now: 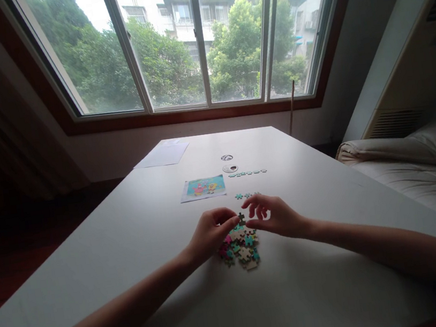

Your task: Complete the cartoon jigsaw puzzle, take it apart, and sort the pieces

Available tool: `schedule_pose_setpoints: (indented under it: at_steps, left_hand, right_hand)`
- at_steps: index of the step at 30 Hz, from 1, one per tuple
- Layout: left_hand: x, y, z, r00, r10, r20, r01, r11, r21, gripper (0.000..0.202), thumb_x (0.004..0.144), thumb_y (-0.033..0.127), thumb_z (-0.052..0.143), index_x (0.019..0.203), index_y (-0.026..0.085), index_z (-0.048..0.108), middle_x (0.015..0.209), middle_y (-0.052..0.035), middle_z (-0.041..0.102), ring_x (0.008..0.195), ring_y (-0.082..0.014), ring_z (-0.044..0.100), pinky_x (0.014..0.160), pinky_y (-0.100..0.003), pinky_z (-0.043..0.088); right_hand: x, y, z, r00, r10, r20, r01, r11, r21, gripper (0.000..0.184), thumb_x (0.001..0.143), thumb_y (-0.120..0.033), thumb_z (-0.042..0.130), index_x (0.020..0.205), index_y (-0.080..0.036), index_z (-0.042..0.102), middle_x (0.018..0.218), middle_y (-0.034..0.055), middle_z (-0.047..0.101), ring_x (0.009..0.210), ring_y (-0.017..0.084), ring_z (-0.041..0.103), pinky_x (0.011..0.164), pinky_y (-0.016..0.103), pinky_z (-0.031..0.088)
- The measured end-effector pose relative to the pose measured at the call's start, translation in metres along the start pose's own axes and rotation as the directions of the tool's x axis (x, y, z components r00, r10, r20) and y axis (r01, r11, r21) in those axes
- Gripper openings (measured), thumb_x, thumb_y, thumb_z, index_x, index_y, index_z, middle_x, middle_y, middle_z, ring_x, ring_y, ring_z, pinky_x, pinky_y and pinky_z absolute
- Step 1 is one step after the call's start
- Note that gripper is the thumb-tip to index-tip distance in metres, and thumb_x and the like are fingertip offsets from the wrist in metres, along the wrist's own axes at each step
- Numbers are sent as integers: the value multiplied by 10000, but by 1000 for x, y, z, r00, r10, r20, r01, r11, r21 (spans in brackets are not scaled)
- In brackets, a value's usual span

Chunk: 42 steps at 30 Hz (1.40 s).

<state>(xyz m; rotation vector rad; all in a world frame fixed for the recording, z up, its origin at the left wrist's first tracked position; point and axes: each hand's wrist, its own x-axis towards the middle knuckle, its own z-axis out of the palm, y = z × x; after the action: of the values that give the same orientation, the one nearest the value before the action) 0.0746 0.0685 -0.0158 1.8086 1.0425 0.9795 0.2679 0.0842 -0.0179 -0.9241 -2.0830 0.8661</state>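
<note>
Between thumb and fingers, my left hand (213,230) pinches a puzzle piece (241,218), which looks dark from this side. Close on its right is my right hand (274,215), thumb and fingers apart and nothing in them. Below both hands lies a heap of loose puzzle pieces (245,253), turquoise, pink, yellow and plain tan. Just beyond the hands is a short row of pieces (240,196), partly behind my right fingers. A longer row of pieces (247,173) sits farther back. The picture sheet (205,187), blue with pink and yellow figures, lies to the left of these rows.
All this is on a white table (136,272). Two round items (230,168) lie beyond the rows, and papers (162,154) rest at the far left corner. A light sofa (412,158) stands to the right, with a window (196,42) behind the table.
</note>
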Motion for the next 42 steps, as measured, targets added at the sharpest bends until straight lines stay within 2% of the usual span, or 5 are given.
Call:
schedule_pose_setpoints:
  at_steps: [5, 16, 23, 30, 42]
  left_hand:
    - [0, 2, 1, 999, -39, 15, 40, 996, -77, 214, 719, 315, 570, 694, 108, 618, 588, 4, 535, 540, -88, 431, 499, -195, 338]
    - [1, 1, 0, 999, -37, 18, 39, 992, -118, 223, 720, 330, 575, 700, 111, 609, 586, 10, 520, 534, -80, 420, 495, -194, 336]
    - [10, -28, -13, 990, -65, -126, 61, 998, -31, 217, 718, 330, 560, 690, 115, 580, 543, 28, 485, 488, -71, 391, 454, -182, 312]
    - [9, -42, -14, 994, -5, -111, 16, 996, 92, 233, 732, 339, 535, 686, 115, 580, 554, 22, 483, 508, -83, 413, 476, -192, 333]
    - [9, -44, -13, 990, -68, -127, 70, 997, 14, 242, 720, 351, 547, 686, 114, 576, 522, 36, 456, 471, -69, 382, 443, -179, 299]
  right_hand:
    - [-3, -3, -3, 979, -200, -26, 188, 951, -247, 269, 692, -376, 629, 904, -219, 577, 754, 14, 590, 594, 101, 495, 585, 249, 424]
    - [-3, 1, -3, 948, -311, -62, 273, 900, -339, 220, 742, -362, 585, 899, -208, 598, 729, 16, 592, 575, 95, 494, 617, 257, 425]
    - [8, 16, -22, 874, -431, -223, 313, 852, -419, 236, 742, -333, 599, 935, -195, 600, 749, 16, 608, 525, 75, 472, 596, 252, 439]
    - [13, 27, -27, 843, -446, -301, 296, 851, -433, 207, 735, -299, 613, 913, -195, 595, 735, 0, 598, 497, 67, 462, 550, 230, 443]
    - [14, 30, -30, 864, -418, -281, 279, 861, -425, 235, 740, -319, 602, 939, -195, 595, 780, 7, 603, 511, 58, 469, 575, 227, 440]
